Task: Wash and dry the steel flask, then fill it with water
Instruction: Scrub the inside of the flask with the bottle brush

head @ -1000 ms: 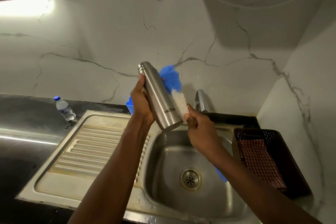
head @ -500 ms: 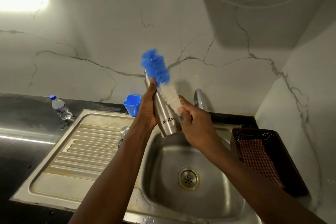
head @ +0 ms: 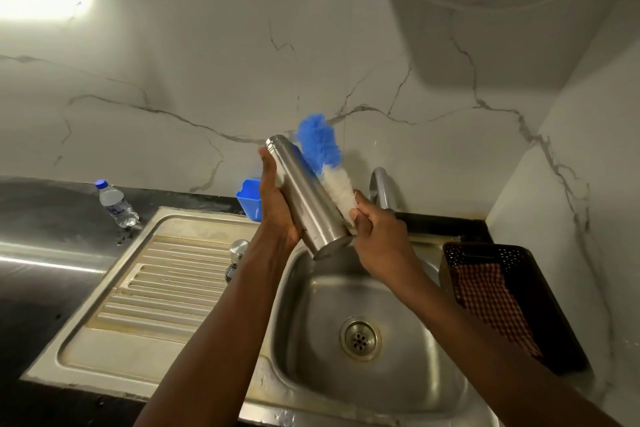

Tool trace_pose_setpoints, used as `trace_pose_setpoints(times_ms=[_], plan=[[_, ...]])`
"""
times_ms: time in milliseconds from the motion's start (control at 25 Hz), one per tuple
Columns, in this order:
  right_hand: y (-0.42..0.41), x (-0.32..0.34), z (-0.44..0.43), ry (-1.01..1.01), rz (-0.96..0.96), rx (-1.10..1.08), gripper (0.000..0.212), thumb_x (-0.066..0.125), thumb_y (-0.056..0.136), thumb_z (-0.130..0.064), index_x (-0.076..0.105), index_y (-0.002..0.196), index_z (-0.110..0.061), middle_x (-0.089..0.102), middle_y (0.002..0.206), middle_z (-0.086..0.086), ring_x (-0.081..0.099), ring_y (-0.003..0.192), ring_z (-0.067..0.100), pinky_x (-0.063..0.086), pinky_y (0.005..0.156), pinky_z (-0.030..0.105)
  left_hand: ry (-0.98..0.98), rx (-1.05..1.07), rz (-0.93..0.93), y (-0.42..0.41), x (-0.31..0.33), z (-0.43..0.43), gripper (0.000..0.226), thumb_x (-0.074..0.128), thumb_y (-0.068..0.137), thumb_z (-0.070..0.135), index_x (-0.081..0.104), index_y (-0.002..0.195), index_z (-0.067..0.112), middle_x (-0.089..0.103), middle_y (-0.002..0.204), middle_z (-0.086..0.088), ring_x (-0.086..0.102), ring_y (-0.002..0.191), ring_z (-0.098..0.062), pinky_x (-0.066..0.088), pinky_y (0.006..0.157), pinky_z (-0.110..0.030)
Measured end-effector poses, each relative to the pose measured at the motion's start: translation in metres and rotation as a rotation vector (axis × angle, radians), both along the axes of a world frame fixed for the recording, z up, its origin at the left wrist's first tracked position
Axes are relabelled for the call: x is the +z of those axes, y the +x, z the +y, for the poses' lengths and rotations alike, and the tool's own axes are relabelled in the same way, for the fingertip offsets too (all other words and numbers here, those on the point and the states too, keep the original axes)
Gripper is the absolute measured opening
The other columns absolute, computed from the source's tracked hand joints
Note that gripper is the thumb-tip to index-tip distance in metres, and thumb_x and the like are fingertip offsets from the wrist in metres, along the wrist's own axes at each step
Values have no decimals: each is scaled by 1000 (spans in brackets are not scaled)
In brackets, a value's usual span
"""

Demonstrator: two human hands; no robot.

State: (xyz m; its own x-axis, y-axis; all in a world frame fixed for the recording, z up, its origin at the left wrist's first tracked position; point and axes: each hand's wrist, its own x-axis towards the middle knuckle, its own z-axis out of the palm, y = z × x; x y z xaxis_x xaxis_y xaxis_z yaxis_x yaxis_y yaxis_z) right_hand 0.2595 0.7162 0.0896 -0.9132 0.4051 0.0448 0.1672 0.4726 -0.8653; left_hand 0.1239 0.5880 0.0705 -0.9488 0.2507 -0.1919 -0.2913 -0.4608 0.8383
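**Flask held over the sink, brush laid along its side**

The steel flask [head: 304,198] is in the air above the back edge of the sink [head: 311,340] basin. It is tilted, with its base low over the basin and its top end up toward the wall. The left hand [head: 277,208] grips it from the left, palm and fingers wrapped round the body and thumb lying up along the metal. The right hand [head: 377,236] is closed round the lower end of a bottle brush [head: 320,146], just right of the flask's base. The brush's white bristles [head: 341,189] press against the flask's right side, and its blue tuft stands beside the flask's upper end.

Behind the sink, the tap [head: 379,184] rises just past the right hand. The drain [head: 360,340] sits in the middle of the basin floor. Left of the basin is the ribbed drainboard [head: 166,288], with a small round shiny steel piece [head: 239,248] at its near-basin edge. A blue plastic holder [head: 250,198] stands at the sink's back rim, partly hidden by the left hand. Further left of the sink, a small plastic water bottle [head: 116,203] stands on the dark surface [head: 41,253]. Right of the sink is a dark perforated basket [head: 540,274] with a red checked cloth [head: 491,302] inside.
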Motion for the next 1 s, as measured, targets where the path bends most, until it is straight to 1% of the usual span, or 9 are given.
trace_pose_setpoints(times_ms=[80,160,280,360,520,640,720,840,1000], plan=[[7,0,-7,18,41,37,45,47,109,-25,45,153,-35,52,133,-10,55,104,-3,39,80,-5,11,-29,80,0,8,1,71,53,86,70,64,131,16,76,104,-12,74,89,-27,63,80,-42],[17,-6,-12,23,59,54,44,47,109,-28,46,152,-37,54,137,-10,51,104,-10,34,81,-6,66,4,106,-6,13,-5,57,59,89,57,62,129,16,77,102,-10,75,86,-26,63,75,-40],[11,-11,-4,9,6,21,44,47,109,-26,46,153,-31,55,148,0,50,117,2,35,90,7,112,83,25,-13,6,-11,77,75,83,63,61,137,10,72,111,-16,71,96,-33,60,83,-45],[9,-13,-4,-7,-28,1,45,47,109,-24,45,154,-31,56,147,1,54,116,7,38,91,11,121,95,-32,-11,2,-10,80,71,86,66,61,139,7,72,108,-17,70,95,-33,60,83,-46],[26,-18,-14,-23,43,-28,46,49,109,-23,45,152,-37,52,121,-16,51,89,-13,36,72,-6,147,116,-11,-14,6,-13,70,58,94,65,66,131,7,72,107,-18,70,93,-34,59,85,-45],[30,-20,-19,-8,92,-14,46,50,108,-29,44,150,-45,54,128,-16,52,112,-3,39,87,1,147,136,60,-21,5,-18,73,61,91,68,65,135,10,70,111,-20,69,97,-37,58,89,-50],[24,-18,-18,-7,89,2,46,50,108,-28,46,151,-40,56,141,-8,50,121,2,37,91,0,84,136,121,-15,4,-15,69,54,96,66,64,133,9,70,103,-16,70,88,-31,60,80,-42],[6,-2,-10,-14,64,-14,44,48,109,-22,48,152,-26,58,134,-5,49,110,0,32,75,-10,103,87,89,0,6,-4,62,41,104,62,66,121,9,71,90,-12,69,78,-26,59,70,-35],[-1,7,-10,-22,57,-3,44,47,110,-23,47,153,-25,61,140,2,49,110,0,37,92,6,131,37,99,-3,10,-2,78,47,92,76,65,128,9,71,96,-14,71,82,-26,61,75,-38]])
